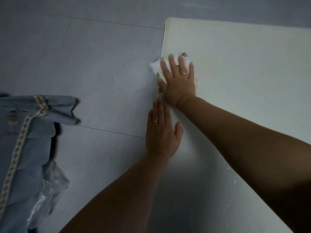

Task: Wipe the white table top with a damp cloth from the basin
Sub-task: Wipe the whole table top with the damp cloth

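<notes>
The white cloth [157,67], printed with small green-yellow marks, lies bunched at the left edge of the white table top [235,81], a little short of the far left corner. Part of it hangs out past the edge over the floor; the rest is pinned flat beneath the right hand [178,81]. That hand is spread palm-down, fingers extended and slightly fanned — pressing on the cloth rather than gripping it — and wears a ring. A scrap of the cloth also peeks out on the hand's right side.

Just nearer along the same edge, the left hand [161,130] lies flat, fingers straight and together, thumb out to the right on the table surface; it holds nothing, and its fingertips come close to the right wrist. It too wears a gold ring. Whether its outer fingers rest on the table or overhang the edge cannot be told.

No basin or other container is in view. The table surface stretches bare to the right and toward the far rounded corner, with a few small white specks [234,180] near the right forearm. Left of the table the grey tiled floor [84,64] is open, save for blue embroidered fabric [25,132] (with clear plastic sheeting [50,190] beneath it) at the lower left, well apart from the table.
</notes>
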`<action>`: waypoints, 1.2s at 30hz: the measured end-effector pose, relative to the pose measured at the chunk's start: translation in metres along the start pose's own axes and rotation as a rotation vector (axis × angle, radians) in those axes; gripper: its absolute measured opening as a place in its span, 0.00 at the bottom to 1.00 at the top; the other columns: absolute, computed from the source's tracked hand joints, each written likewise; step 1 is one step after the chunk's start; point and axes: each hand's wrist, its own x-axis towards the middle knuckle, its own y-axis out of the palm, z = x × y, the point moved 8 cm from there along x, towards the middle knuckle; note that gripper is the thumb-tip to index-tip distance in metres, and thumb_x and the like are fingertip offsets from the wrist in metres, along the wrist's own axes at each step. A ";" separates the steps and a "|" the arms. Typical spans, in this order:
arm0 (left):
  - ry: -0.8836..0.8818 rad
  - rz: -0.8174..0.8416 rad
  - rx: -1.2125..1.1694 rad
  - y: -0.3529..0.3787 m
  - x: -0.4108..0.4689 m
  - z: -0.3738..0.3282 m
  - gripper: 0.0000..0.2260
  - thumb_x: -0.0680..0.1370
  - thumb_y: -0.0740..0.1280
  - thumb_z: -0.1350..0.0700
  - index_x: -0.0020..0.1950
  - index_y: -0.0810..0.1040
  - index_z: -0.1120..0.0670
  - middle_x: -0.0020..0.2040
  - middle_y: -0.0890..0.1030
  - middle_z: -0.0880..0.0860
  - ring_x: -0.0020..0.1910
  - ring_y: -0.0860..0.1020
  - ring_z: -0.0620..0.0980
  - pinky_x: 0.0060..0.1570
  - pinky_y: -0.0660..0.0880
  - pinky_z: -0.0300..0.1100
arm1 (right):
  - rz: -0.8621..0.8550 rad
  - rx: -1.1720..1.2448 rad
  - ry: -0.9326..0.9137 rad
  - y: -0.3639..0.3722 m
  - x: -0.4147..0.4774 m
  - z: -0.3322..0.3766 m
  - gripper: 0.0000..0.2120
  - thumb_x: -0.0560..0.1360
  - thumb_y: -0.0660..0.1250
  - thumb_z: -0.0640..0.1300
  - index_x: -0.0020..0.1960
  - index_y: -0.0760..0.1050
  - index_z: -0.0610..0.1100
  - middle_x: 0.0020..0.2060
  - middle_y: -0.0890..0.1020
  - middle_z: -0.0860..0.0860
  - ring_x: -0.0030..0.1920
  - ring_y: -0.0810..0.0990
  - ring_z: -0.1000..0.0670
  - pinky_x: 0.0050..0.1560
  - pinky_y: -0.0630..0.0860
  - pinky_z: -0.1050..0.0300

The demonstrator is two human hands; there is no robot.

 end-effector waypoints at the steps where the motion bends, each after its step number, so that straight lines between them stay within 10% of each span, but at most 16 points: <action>1: 0.000 0.002 0.005 0.000 0.000 0.000 0.33 0.78 0.54 0.45 0.78 0.53 0.62 0.78 0.54 0.59 0.78 0.50 0.55 0.75 0.53 0.49 | 0.011 -0.022 -0.114 0.000 -0.002 0.006 0.28 0.81 0.45 0.58 0.78 0.44 0.51 0.78 0.46 0.49 0.77 0.43 0.43 0.73 0.39 0.40; 4: -0.001 -0.001 0.003 0.001 -0.001 0.002 0.33 0.77 0.54 0.46 0.78 0.52 0.62 0.78 0.53 0.59 0.78 0.49 0.55 0.76 0.52 0.48 | 0.011 -0.069 -0.231 -0.009 0.017 -0.025 0.28 0.81 0.46 0.58 0.78 0.44 0.53 0.78 0.47 0.51 0.77 0.44 0.46 0.74 0.40 0.43; 10: -0.007 0.005 -0.002 0.004 0.000 0.001 0.34 0.77 0.54 0.46 0.78 0.51 0.61 0.79 0.52 0.58 0.78 0.48 0.54 0.76 0.52 0.48 | -0.027 0.046 0.286 -0.016 0.059 -0.061 0.29 0.80 0.42 0.59 0.77 0.40 0.50 0.78 0.42 0.49 0.77 0.40 0.43 0.74 0.38 0.38; 16: -0.007 0.008 -0.012 0.003 0.000 0.002 0.34 0.77 0.54 0.46 0.78 0.51 0.61 0.79 0.52 0.58 0.78 0.48 0.54 0.75 0.54 0.49 | 0.011 -0.026 -0.135 -0.018 0.075 -0.015 0.29 0.80 0.45 0.60 0.78 0.44 0.52 0.78 0.46 0.51 0.77 0.43 0.46 0.74 0.40 0.40; 23: 0.000 -0.020 -0.010 0.005 0.000 0.003 0.34 0.77 0.55 0.46 0.78 0.53 0.62 0.78 0.53 0.59 0.78 0.49 0.55 0.75 0.56 0.50 | -0.002 0.058 0.345 -0.030 0.117 -0.077 0.29 0.80 0.42 0.59 0.78 0.41 0.50 0.78 0.42 0.49 0.77 0.39 0.43 0.73 0.37 0.37; 29: 0.003 -0.007 0.001 0.004 0.000 0.002 0.34 0.76 0.55 0.45 0.77 0.54 0.62 0.78 0.53 0.59 0.78 0.50 0.55 0.75 0.55 0.50 | 0.033 0.033 -0.055 -0.032 0.125 -0.039 0.28 0.80 0.44 0.59 0.78 0.44 0.52 0.78 0.46 0.51 0.77 0.42 0.46 0.74 0.40 0.39; 36: 0.011 -0.019 0.003 0.004 -0.001 0.002 0.34 0.76 0.56 0.46 0.77 0.54 0.63 0.78 0.54 0.60 0.78 0.51 0.56 0.74 0.57 0.51 | -0.030 0.053 0.294 -0.044 0.103 -0.165 0.28 0.80 0.42 0.59 0.78 0.43 0.52 0.78 0.46 0.51 0.77 0.43 0.46 0.74 0.40 0.41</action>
